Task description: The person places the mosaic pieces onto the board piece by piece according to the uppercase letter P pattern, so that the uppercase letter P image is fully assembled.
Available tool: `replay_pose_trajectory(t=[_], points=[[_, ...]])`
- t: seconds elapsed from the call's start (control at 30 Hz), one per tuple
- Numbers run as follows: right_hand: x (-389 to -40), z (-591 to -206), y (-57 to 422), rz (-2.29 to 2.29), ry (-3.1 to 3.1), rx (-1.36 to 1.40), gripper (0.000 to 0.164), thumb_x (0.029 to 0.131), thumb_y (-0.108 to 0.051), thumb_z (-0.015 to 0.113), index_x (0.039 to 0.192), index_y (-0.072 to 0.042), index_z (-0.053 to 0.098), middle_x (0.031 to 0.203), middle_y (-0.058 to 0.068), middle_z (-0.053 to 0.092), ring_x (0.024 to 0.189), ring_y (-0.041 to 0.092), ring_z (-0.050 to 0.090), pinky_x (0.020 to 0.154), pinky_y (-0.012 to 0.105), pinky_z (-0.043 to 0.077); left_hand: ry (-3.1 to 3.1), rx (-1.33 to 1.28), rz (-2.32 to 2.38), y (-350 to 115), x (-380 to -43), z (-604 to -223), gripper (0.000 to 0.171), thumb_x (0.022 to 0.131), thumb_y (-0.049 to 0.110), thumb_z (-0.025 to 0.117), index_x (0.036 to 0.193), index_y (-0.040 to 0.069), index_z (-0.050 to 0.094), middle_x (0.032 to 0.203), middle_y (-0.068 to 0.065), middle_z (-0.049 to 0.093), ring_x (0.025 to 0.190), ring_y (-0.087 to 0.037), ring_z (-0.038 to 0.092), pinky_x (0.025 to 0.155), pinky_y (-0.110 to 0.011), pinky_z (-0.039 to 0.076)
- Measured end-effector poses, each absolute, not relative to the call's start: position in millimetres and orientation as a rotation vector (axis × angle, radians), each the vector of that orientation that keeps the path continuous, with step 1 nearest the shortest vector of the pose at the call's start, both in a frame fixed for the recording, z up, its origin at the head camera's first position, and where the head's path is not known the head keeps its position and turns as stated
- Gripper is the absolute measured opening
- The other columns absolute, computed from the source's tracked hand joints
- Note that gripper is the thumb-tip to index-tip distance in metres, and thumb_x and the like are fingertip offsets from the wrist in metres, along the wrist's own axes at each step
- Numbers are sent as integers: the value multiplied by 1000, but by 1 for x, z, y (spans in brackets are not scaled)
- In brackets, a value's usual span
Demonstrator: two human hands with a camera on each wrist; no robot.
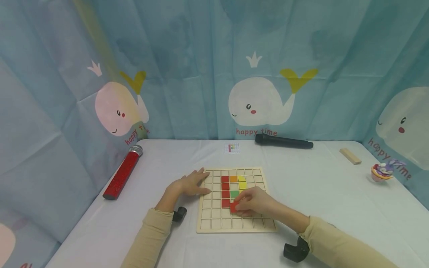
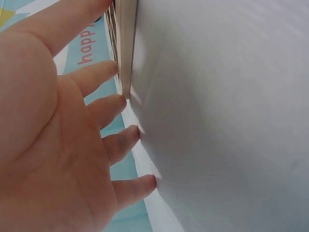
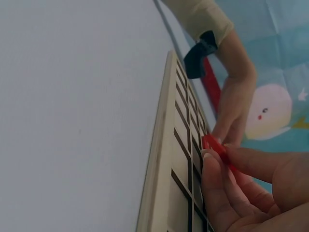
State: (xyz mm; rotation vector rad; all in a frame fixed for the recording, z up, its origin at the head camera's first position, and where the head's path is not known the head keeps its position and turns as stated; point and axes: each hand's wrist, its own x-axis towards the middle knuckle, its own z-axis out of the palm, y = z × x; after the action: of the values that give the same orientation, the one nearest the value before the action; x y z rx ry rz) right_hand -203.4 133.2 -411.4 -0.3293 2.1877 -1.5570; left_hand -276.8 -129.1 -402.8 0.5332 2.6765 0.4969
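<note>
A square wooden grid board (image 1: 205,224) lies on the white table. My right hand (image 1: 257,201) pinches a red square tile (image 1: 233,207) between thumb and fingers, low over the grid; the right wrist view shows this red tile (image 3: 215,147) tilted, close to the grid cells. A column of red tiles (image 1: 225,194) sits left of it, with an orange tile (image 1: 233,179), a green tile (image 1: 234,194) and yellow tiles (image 1: 242,185) alongside. Part of the yellow group is hidden behind my right hand. Fingers spread, my left hand (image 1: 191,184) rests at the board's left edge.
Behind the board lies a small card (image 1: 232,148) with a coloured grid pattern. A black microphone (image 1: 284,142) is at the back, a red glittery microphone (image 1: 122,173) at the left. To the right are a wooden block (image 1: 350,156) and a cupcake-like toy (image 1: 381,172).
</note>
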Motion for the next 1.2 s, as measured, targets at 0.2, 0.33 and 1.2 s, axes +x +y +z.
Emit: replay_pose_trajectory(t=[0.2,0.33,1.2], points=[[-200,-412,123,-1535,2189,-323,19,82,-8,74,99,0,70,76,7,69,66,19,68,62,29,57,2677,536,495,-129,-276,-402,74,90,43,62,150,10,31,156,-16,17,142,-35,11,109,-62,11],[-199,-413,119,-1519,2208,-310,19,81,-9,76,97,-1,70,74,7,69,65,18,68,61,28,57,2679,537,496,-130,-277,-404,75,90,44,62,150,11,31,156,-15,17,143,-35,11,109,-62,12],[-194,-415,107,-1480,2280,-349,17,80,-9,77,92,-1,69,67,5,65,57,13,64,56,26,55,2672,524,504,-129,-277,-403,74,90,45,62,149,11,33,156,-16,17,142,-36,12,109,-61,12]])
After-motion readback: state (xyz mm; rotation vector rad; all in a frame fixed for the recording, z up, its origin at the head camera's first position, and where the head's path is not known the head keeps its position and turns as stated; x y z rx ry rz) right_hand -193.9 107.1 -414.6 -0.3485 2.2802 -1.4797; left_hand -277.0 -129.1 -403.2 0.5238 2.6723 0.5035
